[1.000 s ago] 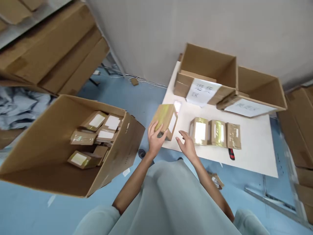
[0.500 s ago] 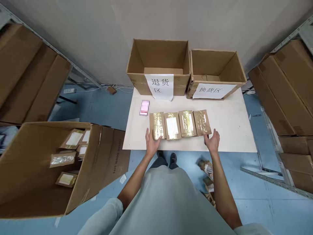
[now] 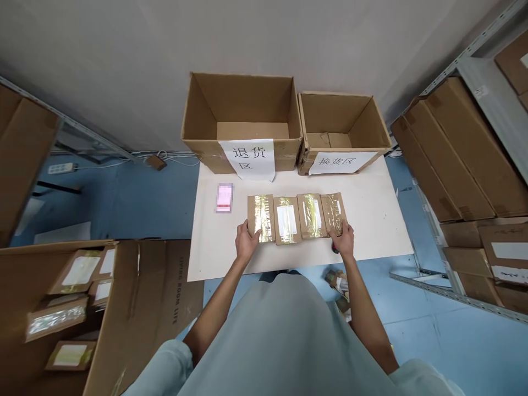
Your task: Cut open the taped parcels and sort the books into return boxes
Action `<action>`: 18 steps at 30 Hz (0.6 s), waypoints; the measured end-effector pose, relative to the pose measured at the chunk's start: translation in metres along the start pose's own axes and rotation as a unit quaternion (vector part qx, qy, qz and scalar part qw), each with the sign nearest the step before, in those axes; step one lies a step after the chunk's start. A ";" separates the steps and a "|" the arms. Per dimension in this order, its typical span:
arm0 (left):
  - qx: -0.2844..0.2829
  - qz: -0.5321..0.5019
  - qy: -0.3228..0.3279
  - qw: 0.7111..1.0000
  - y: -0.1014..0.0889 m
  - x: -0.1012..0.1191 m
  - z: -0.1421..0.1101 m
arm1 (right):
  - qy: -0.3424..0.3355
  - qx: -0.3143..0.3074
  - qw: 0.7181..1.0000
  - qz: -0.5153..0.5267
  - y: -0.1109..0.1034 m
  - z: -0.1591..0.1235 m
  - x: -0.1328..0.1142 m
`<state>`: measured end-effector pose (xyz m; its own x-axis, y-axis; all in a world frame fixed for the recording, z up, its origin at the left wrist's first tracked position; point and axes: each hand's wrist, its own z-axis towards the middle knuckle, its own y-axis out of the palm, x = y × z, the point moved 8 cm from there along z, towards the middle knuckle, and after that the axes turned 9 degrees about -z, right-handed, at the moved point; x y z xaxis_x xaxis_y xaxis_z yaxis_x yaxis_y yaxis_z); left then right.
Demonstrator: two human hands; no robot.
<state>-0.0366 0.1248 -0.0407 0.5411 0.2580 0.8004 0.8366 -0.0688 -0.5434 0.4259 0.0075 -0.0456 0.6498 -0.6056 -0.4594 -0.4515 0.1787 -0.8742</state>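
Several flat cardboard parcels, wrapped in shiny tape, lie side by side in a row on the white table (image 3: 373, 234). At the row's left end, my left hand (image 3: 246, 241) grips the leftmost parcel (image 3: 261, 215), fingers along its outer side and thumb at its near edge. My right hand (image 3: 343, 240) holds the rightmost parcel (image 3: 332, 212) at its near right corner. Between them lie a parcel with a white label (image 3: 287, 221) and another taped parcel (image 3: 312, 213). A small dark and red object (image 3: 335, 248) shows partly under my right hand.
Two open cardboard boxes with paper signs, a larger one (image 3: 206, 151) and a smaller one (image 3: 304, 165), stand behind the parcels. A blurred pink item (image 3: 224, 198) lies left. A large open carton (image 3: 154, 291) on the left holds more parcels. Shelving (image 3: 457, 297) with boxes stands right.
My right hand has closed onto the rightmost parcel from beside it. The row has shifted right on the table, away from the pink item. The camera view has turned somewhat.
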 end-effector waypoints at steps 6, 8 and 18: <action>-0.004 -0.024 0.016 1.000 0.033 0.027 0.032 | 0.033 -0.008 0.999 -0.017 -0.010 0.036 0.018; -0.005 -0.022 0.010 1.000 0.043 0.036 0.038 | 0.024 -0.015 0.999 -0.025 -0.013 0.051 0.020; 0.012 -0.002 -0.024 1.000 0.098 0.082 0.059 | -0.004 -0.020 0.998 -0.065 -0.032 0.128 0.031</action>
<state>0.0845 0.1959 -0.0436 0.5328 0.3033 0.7900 0.8361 -0.0443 -0.5468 0.5392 0.0824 -0.0522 0.7089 -0.6154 -0.3446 -0.3880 0.0677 -0.9192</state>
